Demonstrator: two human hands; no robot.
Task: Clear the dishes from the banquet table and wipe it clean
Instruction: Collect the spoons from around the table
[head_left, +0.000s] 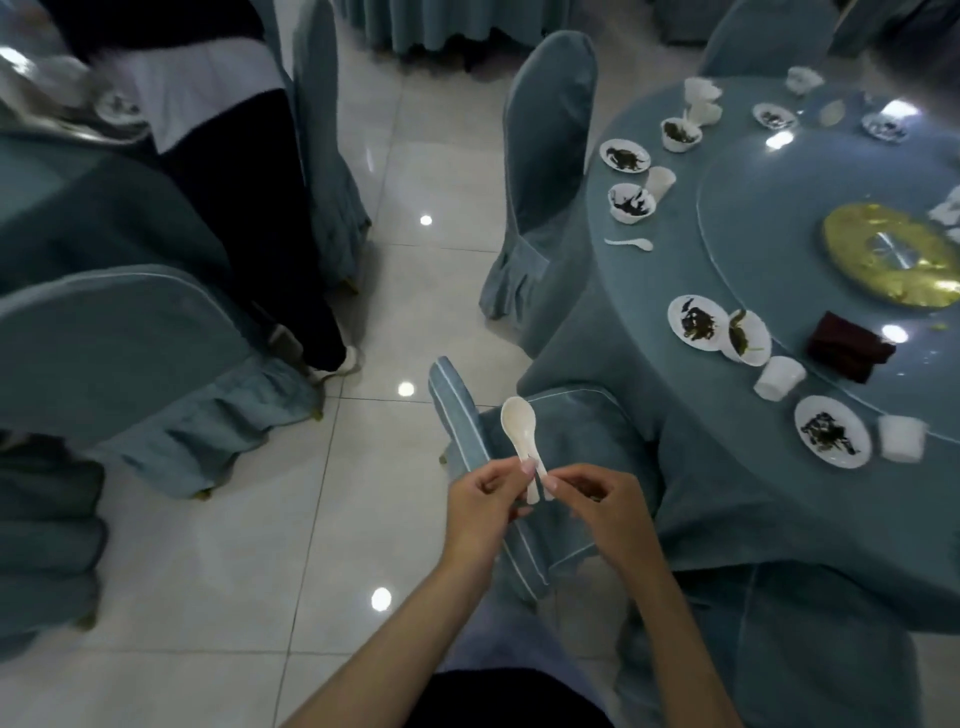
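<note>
Both my hands meet in front of me over a covered chair, away from the table. My left hand (480, 501) pinches the handles of white ceramic spoons (521, 434) stacked together, bowls pointing up. My right hand (597, 501) pinches the handles from the right. The round banquet table (675, 332) with a blue-grey cloth lies to the right. On it sit white plates with dark food scraps (697, 323), small bowls (631, 202), white cups (779, 378) and a loose white spoon (629, 242).
A glass turntable with a gold centre (891, 254) and a dark red napkin (849, 345) sit on the table. Covered chairs (545, 156) ring it. A person in dark trousers (249, 208) stands at another table on the left. Glossy tile floor (260, 519) lies between.
</note>
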